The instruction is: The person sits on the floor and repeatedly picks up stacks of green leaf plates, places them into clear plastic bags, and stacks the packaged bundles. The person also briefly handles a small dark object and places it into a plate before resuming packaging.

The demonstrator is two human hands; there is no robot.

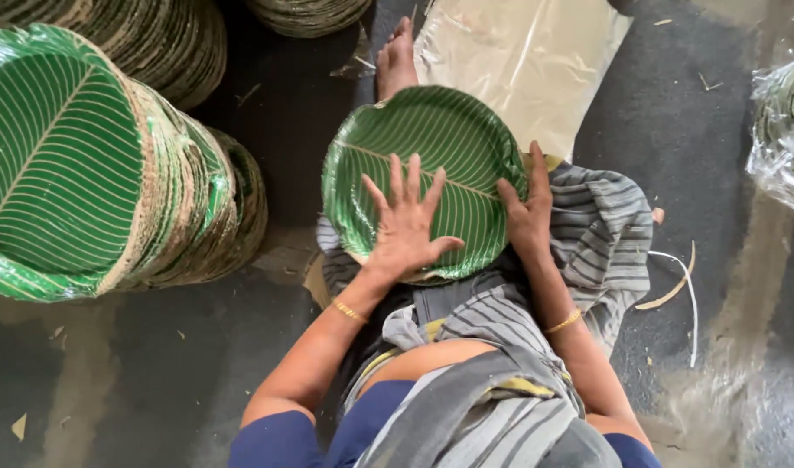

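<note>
A round green paper plate printed like a leaf with pale veins rests on my lap, atop what looks like more plates. My left hand lies flat on the plate's near part, fingers spread wide. My right hand presses against the plate's right rim, fingers pointing away from me. Both wrists carry thin gold bangles. Grey striped cloth covers my legs under the plate. My bare foot sticks out beyond the plate's far edge.
A tall wrapped stack of the same green plates lies on its side at left, with more stacks behind it. A clear plastic sheet lies ahead on the dark floor. Another wrapped bundle sits at the right edge. Strips and scraps litter the floor.
</note>
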